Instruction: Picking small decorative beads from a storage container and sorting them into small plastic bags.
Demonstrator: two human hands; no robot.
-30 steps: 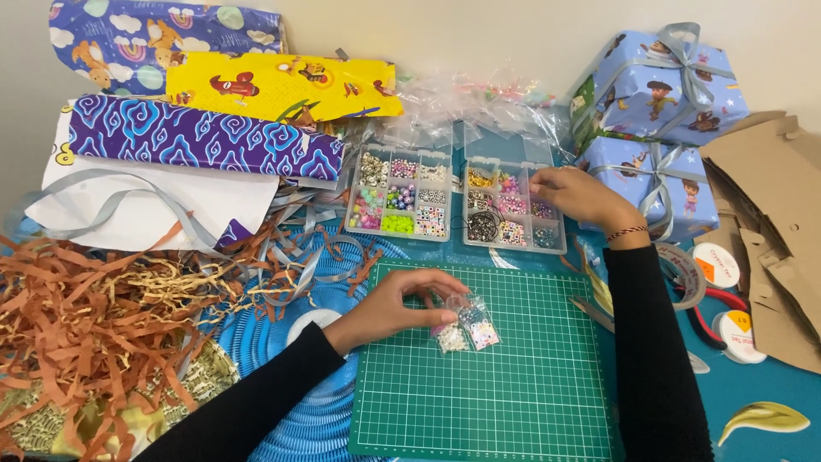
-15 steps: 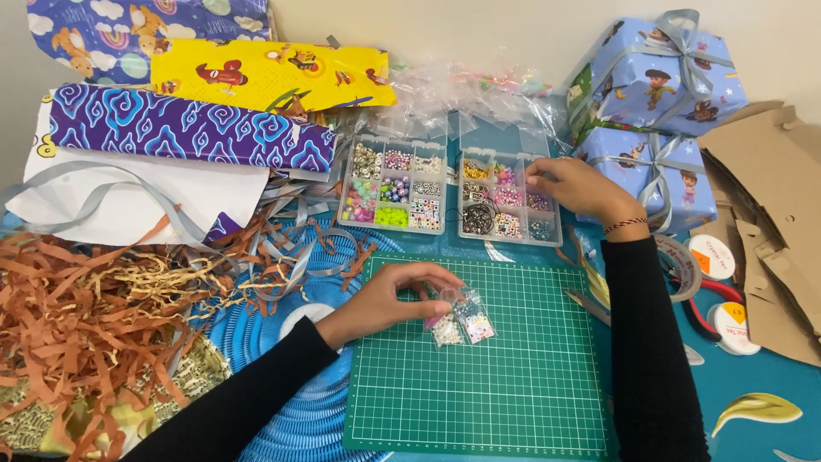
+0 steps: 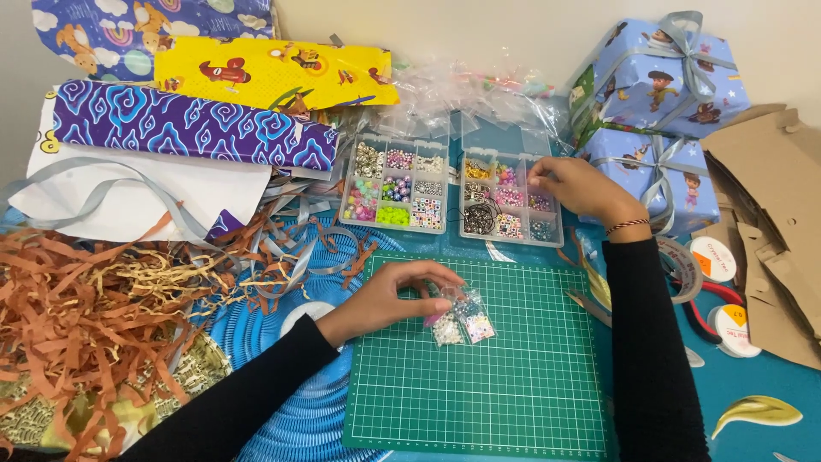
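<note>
My left hand [image 3: 389,297] rests on the green cutting mat [image 3: 496,376], fingertips pinching small clear bags of beads [image 3: 462,321] that lie on the mat. My right hand [image 3: 575,190] reaches over the right bead organiser box [image 3: 505,208], its fingers dipped into a top right compartment; whether it holds a bead is hidden. A second bead box [image 3: 392,195] with coloured beads sits to its left. Both arms wear black sleeves, and a thin bracelet circles the right wrist.
Rolls of patterned wrapping paper [image 3: 188,128] lie at the back left, brown shredded paper [image 3: 94,316] at the left. Two wrapped blue gift boxes [image 3: 658,77] stand at the back right, beside cardboard pieces [image 3: 770,222] and tape rolls [image 3: 727,329]. Crumpled clear plastic [image 3: 462,94] lies behind the bead boxes.
My right hand has shifted a little leftward within the right bead box. The left hand stays on the small bags, with only slight finger movement.
</note>
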